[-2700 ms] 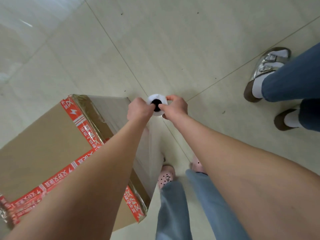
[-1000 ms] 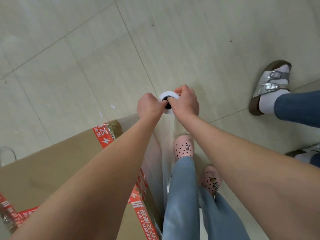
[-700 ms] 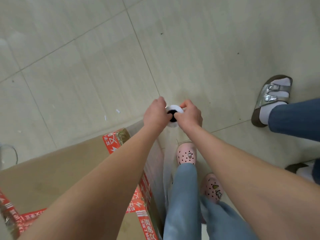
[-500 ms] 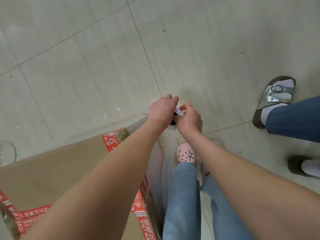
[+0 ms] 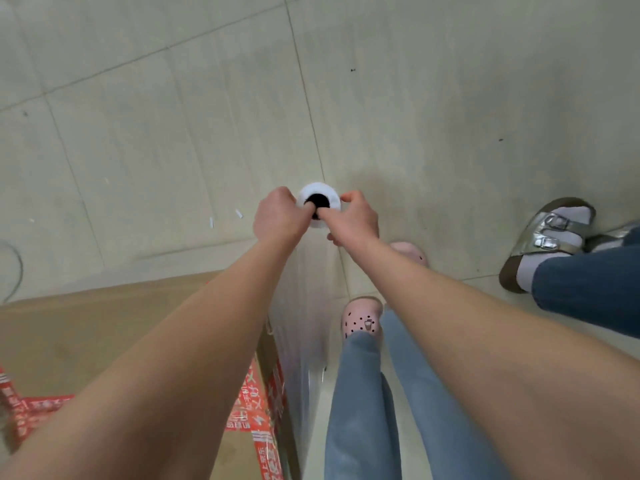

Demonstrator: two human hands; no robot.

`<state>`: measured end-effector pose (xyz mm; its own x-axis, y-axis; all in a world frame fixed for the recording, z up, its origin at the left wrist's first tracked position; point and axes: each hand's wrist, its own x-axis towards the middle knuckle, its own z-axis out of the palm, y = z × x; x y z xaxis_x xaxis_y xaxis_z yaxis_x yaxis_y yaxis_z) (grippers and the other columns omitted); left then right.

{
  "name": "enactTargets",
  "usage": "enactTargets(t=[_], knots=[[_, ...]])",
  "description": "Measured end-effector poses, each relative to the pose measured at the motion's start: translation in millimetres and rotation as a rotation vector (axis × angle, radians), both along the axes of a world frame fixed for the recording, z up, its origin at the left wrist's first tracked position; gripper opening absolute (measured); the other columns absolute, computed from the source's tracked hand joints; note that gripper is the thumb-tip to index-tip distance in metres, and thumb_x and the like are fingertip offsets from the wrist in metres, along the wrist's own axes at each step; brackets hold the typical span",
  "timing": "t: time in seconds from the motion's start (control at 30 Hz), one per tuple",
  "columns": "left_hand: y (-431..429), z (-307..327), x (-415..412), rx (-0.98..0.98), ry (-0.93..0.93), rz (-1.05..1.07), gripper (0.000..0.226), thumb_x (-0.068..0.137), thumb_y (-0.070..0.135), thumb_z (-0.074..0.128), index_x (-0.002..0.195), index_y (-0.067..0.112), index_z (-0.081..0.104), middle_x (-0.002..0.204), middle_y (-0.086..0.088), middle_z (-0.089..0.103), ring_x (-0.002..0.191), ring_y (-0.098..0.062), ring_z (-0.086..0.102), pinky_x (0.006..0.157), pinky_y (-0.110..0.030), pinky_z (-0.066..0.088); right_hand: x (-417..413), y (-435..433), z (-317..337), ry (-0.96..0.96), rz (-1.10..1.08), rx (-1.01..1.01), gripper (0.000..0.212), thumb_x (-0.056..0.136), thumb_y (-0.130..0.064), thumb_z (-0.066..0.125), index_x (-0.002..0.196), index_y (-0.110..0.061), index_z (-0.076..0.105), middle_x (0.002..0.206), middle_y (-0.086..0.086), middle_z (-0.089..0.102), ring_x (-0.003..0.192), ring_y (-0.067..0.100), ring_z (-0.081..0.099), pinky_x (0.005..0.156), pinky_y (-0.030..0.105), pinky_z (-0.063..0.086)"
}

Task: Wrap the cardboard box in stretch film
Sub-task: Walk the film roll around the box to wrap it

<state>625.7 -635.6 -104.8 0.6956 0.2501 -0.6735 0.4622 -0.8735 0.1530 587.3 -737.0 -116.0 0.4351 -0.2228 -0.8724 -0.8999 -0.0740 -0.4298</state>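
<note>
cardboard box (image 5: pixel 86 327) | stretch film (image 5: pixel 304 327) along side | left grip (image 5: pixel 277 220), right grip (image 5: pixel 355 220) clasp roll (image 5: pixel 320 189)

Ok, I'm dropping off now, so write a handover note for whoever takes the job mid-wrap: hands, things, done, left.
Hands: left hand and right hand both grip the top end of the stretch film roll, held upright.
Things: film runs from the roll along the side of the cardboard box beside the legs.
Done: that side has film; number of turns cannot be told.
Left: carry the roll round the box, minding the sandalled foot at right.
</note>
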Motion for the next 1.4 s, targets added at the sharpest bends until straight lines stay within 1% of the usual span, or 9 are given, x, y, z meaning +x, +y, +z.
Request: enactTargets(t=[0.17, 0.37, 0.47, 0.67, 0.8, 0.9, 1.1, 1.27, 1.4], knots=[[23, 3, 8, -0.152, 0.057, 0.28, 0.027, 0.079, 0.031, 0.061, 0.065, 0.012, 0.049, 0.066, -0.008, 0.066, 0.073, -0.028, 0.071, 0.072, -0.046, 0.059, 33, 26, -1, 0.007, -0.072, 0.052, 0.027, 0.076, -0.011, 0.06, 0.099, -0.022, 0.052, 0.087, -0.004, 0.052, 0.086, 0.028, 0.067, 0.077, 0.042, 0.058], [14, 0, 28, -0.081, 0.013, -0.32, 0.041, 0.083, 0.019, 0.063, 0.122, 0.013, 0.048, 0.115, -0.007, 0.055, 0.101, -0.027, 0.058, 0.078, -0.037, 0.047, 33, 23, 0, 0.041, -0.01, -0.014, 0.041, 0.077, -0.014, 0.059, 0.117, -0.02, 0.058, 0.11, 0.005, 0.061, 0.095, 0.028, 0.064, 0.082, 0.044, 0.057], [1, -2, 37, -0.016, 0.041, -0.54, 0.039, 0.084, 0.014, 0.06, 0.122, 0.014, 0.05, 0.113, -0.009, 0.052, 0.098, -0.031, 0.058, 0.07, -0.036, 0.043, 35, 20, -2, 0.055, 0.013, -0.015, 0.041, 0.077, -0.015, 0.062, 0.118, -0.02, 0.058, 0.109, 0.006, 0.061, 0.095, 0.029, 0.064, 0.08, 0.046, 0.057], [13, -4, 61, 0.033, 0.079, -0.561, 0.026, 0.078, 0.006, 0.057, 0.105, 0.007, 0.055, 0.102, -0.014, 0.06, 0.09, -0.034, 0.06, 0.064, -0.036, 0.042, 50, 31, -1, 0.068, 0.065, -0.029, 0.048, 0.075, -0.022, 0.065, 0.122, -0.024, 0.057, 0.114, 0.004, 0.061, 0.093, 0.028, 0.066, 0.081, 0.043, 0.057], [40, -9, 81, -0.024, 0.05, -0.347, 0.019, 0.081, 0.008, 0.053, 0.099, 0.007, 0.058, 0.099, -0.014, 0.062, 0.088, -0.033, 0.06, 0.061, -0.032, 0.04, 69, 47, 1, 0.107, 0.019, -0.002, 0.052, 0.073, -0.029, 0.065, 0.123, -0.026, 0.051, 0.11, 0.0, 0.057, 0.088, 0.026, 0.068, 0.083, 0.041, 0.057], [62, -11, 86, -0.054, 0.02, -0.163, 0.016, 0.081, 0.011, 0.053, 0.096, 0.006, 0.059, 0.096, -0.014, 0.063, 0.087, -0.034, 0.06, 0.061, -0.031, 0.041, 87, 63, 2, 0.128, -0.023, 0.075, 0.046, 0.076, -0.017, 0.065, 0.12, -0.018, 0.051, 0.106, -0.001, 0.057, 0.082, 0.022, 0.069, 0.08, 0.037, 0.059], [99, -11, 100, -0.052, -0.02, -0.042, 0.012, 0.079, 0.008, 0.054, 0.09, 0.006, 0.06, 0.09, -0.013, 0.064, 0.085, -0.034, 0.059, 0.061, -0.032, 0.04, 112, 99, 3, 0.087, 0.057, 0.08, 0.043, 0.078, -0.01, 0.063, 0.121, -0.013, 0.055, 0.096, -0.001, 0.058, 0.062, 0.01, 0.059, 0.08, 0.04, 0.058], [115, -13, 97, -0.057, -0.009, 0.059, 0.005, 0.08, 0.009, 0.053, 0.084, 0.01, 0.055, 0.082, -0.006, 0.055, 0.075, -0.027, 0.052, 0.059, -0.03, 0.036, 122, 113, 7, 0.08, 0.176, 0.045, 0.037, 0.077, -0.011, 0.063, 0.114, -0.013, 0.057, 0.078, -0.009, 0.051, 0.083, 0.023, 0.067, 0.081, 0.043, 0.058], [128, -16, 96, -0.079, -0.004, 0.252, 0.008, 0.08, 0.012, 0.054, 0.074, 0.01, 0.048, 0.071, -0.004, 0.052, 0.072, -0.028, 0.054, 0.057, -0.033, 0.041, 138, 125, 11, 0.049, 0.333, -0.004, 0.04, 0.078, -0.012, 0.061, 0.117, -0.006, 0.056, 0.099, 0.006, 0.062, 0.093, 0.032, 0.067, 0.083, 0.045, 0.056]])
